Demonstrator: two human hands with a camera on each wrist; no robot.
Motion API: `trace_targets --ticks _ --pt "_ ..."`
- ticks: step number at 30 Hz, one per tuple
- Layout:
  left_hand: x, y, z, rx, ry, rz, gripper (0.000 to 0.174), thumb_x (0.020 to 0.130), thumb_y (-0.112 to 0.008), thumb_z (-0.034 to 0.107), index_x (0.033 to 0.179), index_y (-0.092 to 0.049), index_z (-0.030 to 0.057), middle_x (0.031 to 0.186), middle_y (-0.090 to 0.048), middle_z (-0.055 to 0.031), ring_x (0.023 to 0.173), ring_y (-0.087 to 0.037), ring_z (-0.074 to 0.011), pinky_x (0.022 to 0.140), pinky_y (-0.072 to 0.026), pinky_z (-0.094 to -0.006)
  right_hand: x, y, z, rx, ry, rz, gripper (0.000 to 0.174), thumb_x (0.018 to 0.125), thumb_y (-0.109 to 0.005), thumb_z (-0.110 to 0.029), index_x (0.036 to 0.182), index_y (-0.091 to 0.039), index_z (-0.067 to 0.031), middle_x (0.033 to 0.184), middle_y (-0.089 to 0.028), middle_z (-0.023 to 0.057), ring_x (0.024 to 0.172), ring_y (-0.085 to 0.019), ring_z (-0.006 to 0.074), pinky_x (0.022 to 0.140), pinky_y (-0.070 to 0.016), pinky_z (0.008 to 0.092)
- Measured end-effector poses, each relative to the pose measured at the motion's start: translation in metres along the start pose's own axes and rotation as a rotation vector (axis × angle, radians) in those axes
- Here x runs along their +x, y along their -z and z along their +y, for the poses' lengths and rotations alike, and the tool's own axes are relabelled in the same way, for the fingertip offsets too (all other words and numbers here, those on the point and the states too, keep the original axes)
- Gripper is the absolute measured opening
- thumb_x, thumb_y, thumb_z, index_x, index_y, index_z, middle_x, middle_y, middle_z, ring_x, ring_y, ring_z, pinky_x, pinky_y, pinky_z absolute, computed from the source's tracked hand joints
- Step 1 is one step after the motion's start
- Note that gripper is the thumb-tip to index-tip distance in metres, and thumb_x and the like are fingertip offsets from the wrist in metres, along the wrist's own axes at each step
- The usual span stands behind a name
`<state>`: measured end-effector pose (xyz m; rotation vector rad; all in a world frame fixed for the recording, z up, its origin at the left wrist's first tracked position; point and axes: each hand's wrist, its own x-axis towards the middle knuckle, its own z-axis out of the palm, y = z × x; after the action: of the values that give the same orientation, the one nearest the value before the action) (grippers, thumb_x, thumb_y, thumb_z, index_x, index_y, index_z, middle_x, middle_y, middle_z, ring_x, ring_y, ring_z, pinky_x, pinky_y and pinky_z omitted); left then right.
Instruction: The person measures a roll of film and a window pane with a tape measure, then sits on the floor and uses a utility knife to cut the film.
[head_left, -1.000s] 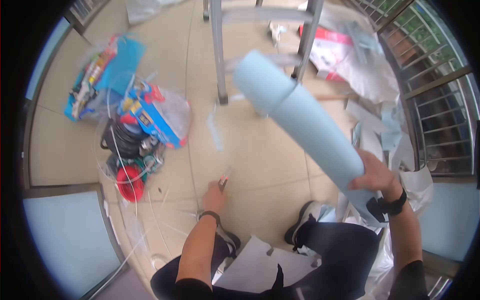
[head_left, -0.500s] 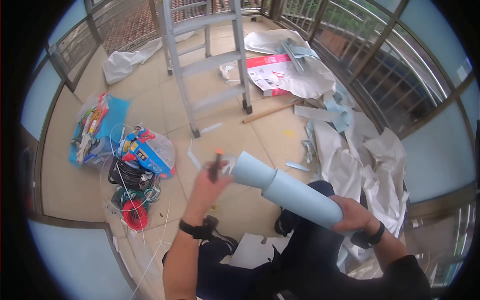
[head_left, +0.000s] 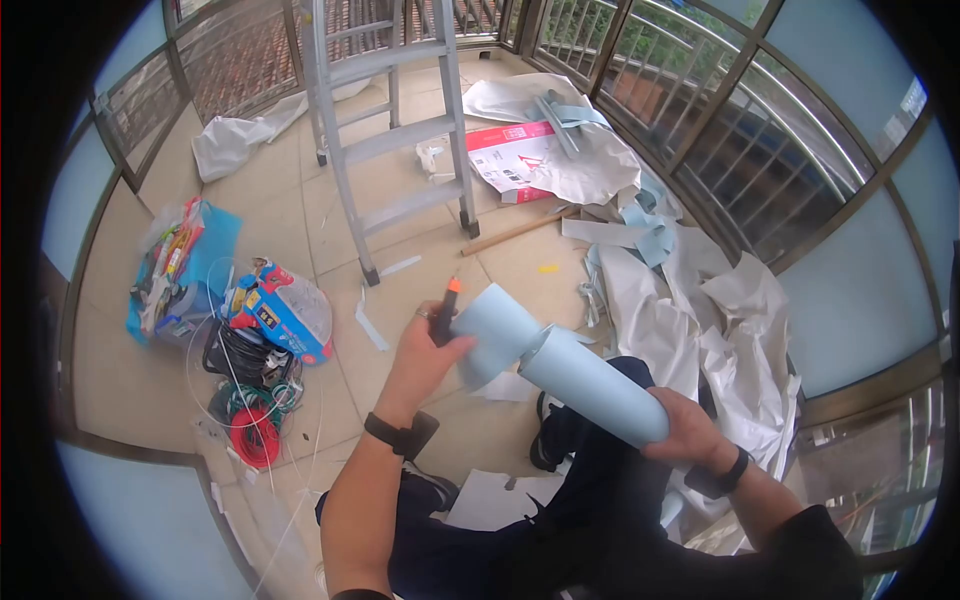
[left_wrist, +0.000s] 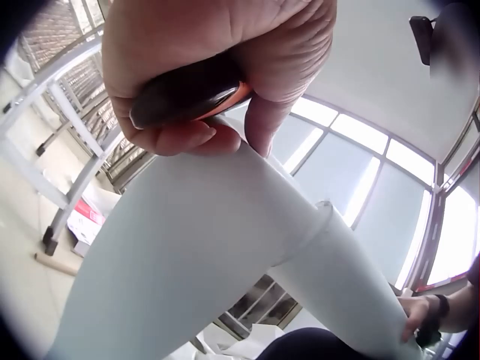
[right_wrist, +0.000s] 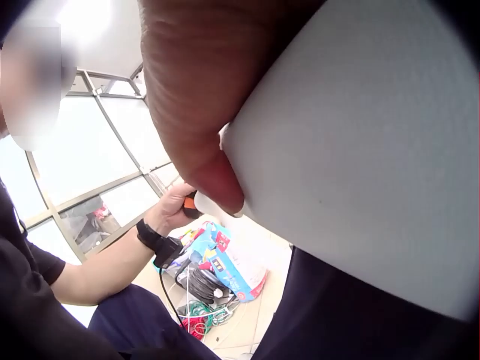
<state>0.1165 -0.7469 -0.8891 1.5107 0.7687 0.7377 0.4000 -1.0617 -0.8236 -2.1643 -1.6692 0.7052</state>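
A pale blue roll [head_left: 595,385] lies slanted above the person's lap in the head view. Its loose outer end [head_left: 492,325] is opened out at the upper left. My right hand [head_left: 690,430] grips the lower right end of the roll, fingers curled round it. My left hand [head_left: 425,355] holds a black and orange cutter [head_left: 446,312] upright. In the left wrist view that hand [left_wrist: 217,67] pinches the edge of the sheet [left_wrist: 172,240] between thumb and fingers, with the cutter [left_wrist: 187,94] in its palm.
A metal stepladder [head_left: 400,140] stands ahead. Crumpled white sheets [head_left: 670,300], a pink and white box [head_left: 510,160] and a wooden stick [head_left: 515,233] lie to the right. Bags [head_left: 285,310], black cable [head_left: 240,355] and a red coil [head_left: 255,437] are at the left.
The left hand has come to the roll's upper end and taken its edge, and the end has opened out. The roll has been lowered towards the lap from its raised position.
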Motion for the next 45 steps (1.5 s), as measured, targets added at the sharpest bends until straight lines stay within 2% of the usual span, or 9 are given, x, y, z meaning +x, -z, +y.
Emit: trace_targets --ticks 10,14,25,27,33,39,41,43,45 --pt "0.001 0.021 0.004 0.027 0.082 0.006 0.040 0.085 -0.083 0.012 0.116 -0.059 0.0041 0.088 -0.062 -0.0002 0.073 -0.058 -0.0088 0.067 -0.0489 -0.0248 0.014 -0.028 -0.017 -0.331 -0.013 0.415 0.080 0.062 -0.085 -0.021 0.132 -0.052 -0.0029 0.119 -0.060 0.0187 0.111 -0.058 0.0415 0.093 -0.0476 0.0501" --pt "-0.007 0.001 0.004 0.274 -0.090 0.237 0.041 0.087 -0.082 0.014 0.116 -0.057 0.0023 0.086 -0.058 0.0015 0.071 -0.053 -0.0067 0.064 -0.0449 -0.0240 0.011 -0.037 -0.016 -0.434 -0.046 0.467 0.084 0.061 -0.088 -0.024 0.134 -0.051 -0.0029 0.124 -0.056 0.0183 0.115 -0.054 0.0408 0.094 -0.0451 0.0512" --pt "-0.004 -0.007 -0.002 0.216 -0.049 0.037 0.042 0.089 -0.082 0.022 0.116 -0.057 0.0011 0.085 -0.058 0.0002 0.067 -0.051 -0.0052 0.060 -0.0435 -0.0229 0.005 -0.010 -0.023 -0.331 -0.046 0.273 0.082 0.060 -0.092 -0.034 0.128 -0.056 -0.0054 0.137 -0.049 0.0219 0.125 -0.049 0.0423 0.102 -0.0406 0.0551" --pt "0.001 -0.006 -0.005 0.010 0.308 0.025 0.044 0.089 -0.082 0.024 0.116 -0.057 0.0006 0.085 -0.060 -0.0012 0.064 -0.053 -0.0064 0.057 -0.0440 -0.0232 0.008 -0.006 -0.028 -0.318 -0.036 0.243 0.079 0.060 -0.093 -0.034 0.126 -0.057 -0.0060 0.141 -0.048 0.0222 0.128 -0.048 0.0426 0.104 -0.0397 0.0566" --pt "0.005 -0.007 -0.020 -0.088 0.288 0.059 0.048 0.086 -0.085 0.025 0.115 -0.056 0.0007 0.086 -0.059 -0.0009 0.063 -0.052 -0.0072 0.054 -0.0433 -0.0236 0.020 0.016 -0.047 -0.639 0.040 0.131 0.076 0.061 -0.095 -0.035 0.122 -0.059 -0.0072 0.145 -0.048 0.0208 0.132 -0.050 0.0428 0.107 -0.0373 0.0662" --pt "-0.001 -0.002 -0.013 -0.080 0.165 0.029 0.046 0.085 -0.086 0.018 0.116 -0.056 0.0024 0.098 -0.062 -0.0015 0.080 -0.058 -0.0069 0.070 -0.0508 -0.0249 0.022 0.027 -0.039 -0.081 -0.030 0.074 0.078 0.066 -0.096 -0.034 0.130 -0.062 -0.0053 0.118 -0.068 0.0131 0.111 -0.067 0.0333 0.102 -0.0497 0.0492" --pt "-0.003 -0.001 -0.012 -0.110 0.115 0.009 0.046 0.084 -0.086 0.015 0.117 -0.056 0.0034 0.104 -0.063 -0.0019 0.085 -0.059 -0.0077 0.075 -0.0518 -0.0253 0.028 0.046 -0.036 0.062 -0.016 -0.034 0.069 0.075 -0.093 -0.032 0.130 -0.065 -0.0020 0.094 -0.071 0.0108 0.089 -0.071 0.0280 0.088 -0.0554 0.0352" --pt "-0.003 0.001 -0.008 -0.139 0.064 -0.016 0.046 0.083 -0.087 0.012 0.117 -0.056 0.0043 0.110 -0.064 -0.0024 0.090 -0.059 -0.0084 0.081 -0.0528 -0.0258 0.045 0.054 -0.023 0.155 -0.020 -0.092 0.057 0.083 -0.088 -0.034 0.124 -0.068 0.0006 0.086 -0.070 0.0089 0.080 -0.070 0.0206 0.081 -0.0557 0.0328" --pt "-0.003 0.002 -0.002 -0.265 0.043 -0.115 0.049 0.081 -0.088 0.008 0.118 -0.056 0.0060 0.117 -0.065 -0.0027 0.095 -0.060 -0.0100 0.087 -0.0529 -0.0263 0.071 0.068 -0.018 0.434 -0.390 -0.487 0.051 0.089 -0.082 -0.037 0.121 -0.071 0.0012 0.087 -0.072 0.0079 0.085 -0.071 0.0184 0.084 -0.0558 0.0333"
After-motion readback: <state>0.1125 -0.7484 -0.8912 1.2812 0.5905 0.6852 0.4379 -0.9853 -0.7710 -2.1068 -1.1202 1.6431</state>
